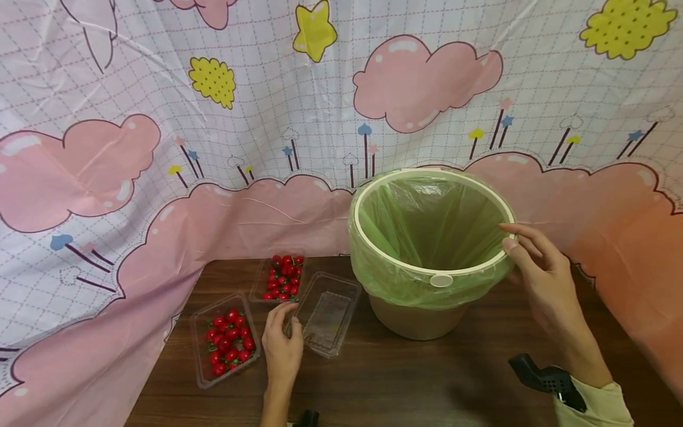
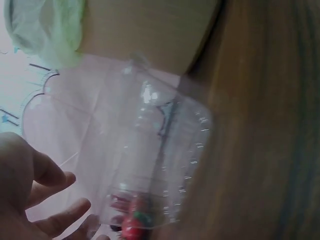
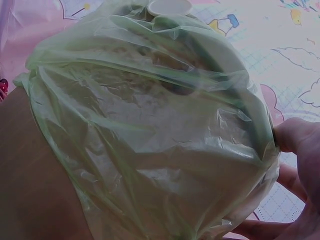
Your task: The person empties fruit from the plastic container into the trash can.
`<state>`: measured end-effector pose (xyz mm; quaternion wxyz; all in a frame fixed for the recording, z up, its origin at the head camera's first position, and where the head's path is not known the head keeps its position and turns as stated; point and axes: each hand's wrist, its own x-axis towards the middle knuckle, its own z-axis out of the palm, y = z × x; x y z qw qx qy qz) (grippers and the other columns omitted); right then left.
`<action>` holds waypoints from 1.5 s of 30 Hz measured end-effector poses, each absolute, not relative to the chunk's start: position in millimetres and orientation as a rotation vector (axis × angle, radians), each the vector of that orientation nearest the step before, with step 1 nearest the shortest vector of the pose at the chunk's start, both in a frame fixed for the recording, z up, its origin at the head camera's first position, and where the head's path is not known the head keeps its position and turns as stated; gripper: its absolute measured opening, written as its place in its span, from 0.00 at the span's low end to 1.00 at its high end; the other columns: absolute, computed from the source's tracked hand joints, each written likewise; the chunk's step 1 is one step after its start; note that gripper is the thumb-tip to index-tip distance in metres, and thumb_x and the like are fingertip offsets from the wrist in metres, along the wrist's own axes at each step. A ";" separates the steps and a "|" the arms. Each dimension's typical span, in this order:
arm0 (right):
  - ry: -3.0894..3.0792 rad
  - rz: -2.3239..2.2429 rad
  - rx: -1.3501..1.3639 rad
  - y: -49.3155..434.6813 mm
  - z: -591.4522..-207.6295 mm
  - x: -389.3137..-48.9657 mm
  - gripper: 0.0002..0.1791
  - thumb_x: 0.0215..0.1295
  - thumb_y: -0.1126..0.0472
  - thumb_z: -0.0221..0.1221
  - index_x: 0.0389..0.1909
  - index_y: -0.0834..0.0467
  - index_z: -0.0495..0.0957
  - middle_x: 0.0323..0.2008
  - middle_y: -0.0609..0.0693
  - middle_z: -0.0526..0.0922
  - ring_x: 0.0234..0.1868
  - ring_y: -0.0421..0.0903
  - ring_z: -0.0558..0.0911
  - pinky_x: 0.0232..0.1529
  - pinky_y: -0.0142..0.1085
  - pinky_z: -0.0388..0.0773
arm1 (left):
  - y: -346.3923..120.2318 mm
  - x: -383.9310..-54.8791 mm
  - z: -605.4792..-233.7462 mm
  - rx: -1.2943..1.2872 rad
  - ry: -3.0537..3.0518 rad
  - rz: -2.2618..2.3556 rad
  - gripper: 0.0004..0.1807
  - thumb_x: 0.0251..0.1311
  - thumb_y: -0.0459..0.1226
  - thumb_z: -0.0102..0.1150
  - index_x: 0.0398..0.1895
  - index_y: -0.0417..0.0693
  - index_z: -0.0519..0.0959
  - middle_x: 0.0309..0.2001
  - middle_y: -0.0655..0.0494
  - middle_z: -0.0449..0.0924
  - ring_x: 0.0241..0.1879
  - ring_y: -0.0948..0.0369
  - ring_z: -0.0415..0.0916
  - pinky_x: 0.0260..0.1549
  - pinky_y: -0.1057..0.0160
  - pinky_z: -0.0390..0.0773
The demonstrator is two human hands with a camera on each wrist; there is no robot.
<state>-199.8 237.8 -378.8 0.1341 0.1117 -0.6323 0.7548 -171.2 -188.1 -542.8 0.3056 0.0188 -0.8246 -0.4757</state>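
A beige trash can stands upright, lined with a translucent green bag folded over its cream rim ring. My right hand grips the rim on its right side, thumb and fingertips at the ring and bag. My left hand is at the left edge of an empty clear plastic box, fingers loosely bent and spread. In the left wrist view, a gap shows between the left fingers and the box. Red cherry tomatoes show through the box wall there.
Two more clear boxes hold small red cherry tomatoes: one at the front left, one at the back. A dark wooden table carries everything. Patterned pink and white cloth hangs behind and at both sides.
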 end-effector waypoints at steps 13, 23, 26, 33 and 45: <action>-1.856 2.189 0.302 235.9 -383.8 -198.2 0.24 0.76 0.64 0.57 0.69 0.67 0.70 0.61 0.57 0.78 0.47 0.43 0.84 0.40 0.33 0.85 | -218.2 -172.7 -509.1 0.073 -2.140 -1.286 0.16 0.66 0.24 0.57 0.55 0.40 0.81 0.58 0.39 0.77 0.61 0.43 0.73 0.54 0.33 0.73; -1.865 2.207 0.290 239.4 -380.9 -198.0 0.25 0.75 0.65 0.58 0.69 0.67 0.70 0.58 0.54 0.81 0.46 0.42 0.86 0.38 0.34 0.86 | -248.0 -194.3 -495.8 0.109 -2.177 -1.307 0.15 0.68 0.25 0.55 0.55 0.36 0.80 0.57 0.36 0.76 0.58 0.40 0.74 0.54 0.38 0.78; -1.868 2.204 0.287 238.1 -381.7 -198.5 0.25 0.75 0.65 0.58 0.69 0.66 0.70 0.57 0.54 0.81 0.46 0.42 0.86 0.38 0.34 0.86 | -257.9 -198.8 -495.8 0.176 -2.201 -1.341 0.15 0.69 0.26 0.55 0.57 0.36 0.80 0.58 0.35 0.75 0.58 0.39 0.74 0.55 0.40 0.79; -1.887 2.179 0.278 237.2 -381.9 -199.3 0.25 0.75 0.64 0.59 0.69 0.66 0.70 0.57 0.54 0.81 0.46 0.43 0.85 0.38 0.34 0.86 | -271.9 -207.1 -481.6 0.200 -2.308 -1.369 0.18 0.71 0.31 0.54 0.62 0.38 0.77 0.62 0.36 0.71 0.58 0.39 0.72 0.58 0.36 0.74; -1.894 2.165 0.319 243.5 -377.4 -198.0 0.25 0.76 0.65 0.58 0.70 0.65 0.69 0.61 0.54 0.79 0.47 0.42 0.85 0.40 0.33 0.86 | -296.2 -239.7 -459.5 0.230 -2.508 -1.301 0.19 0.72 0.37 0.54 0.63 0.44 0.78 0.67 0.38 0.72 0.69 0.40 0.65 0.66 0.39 0.65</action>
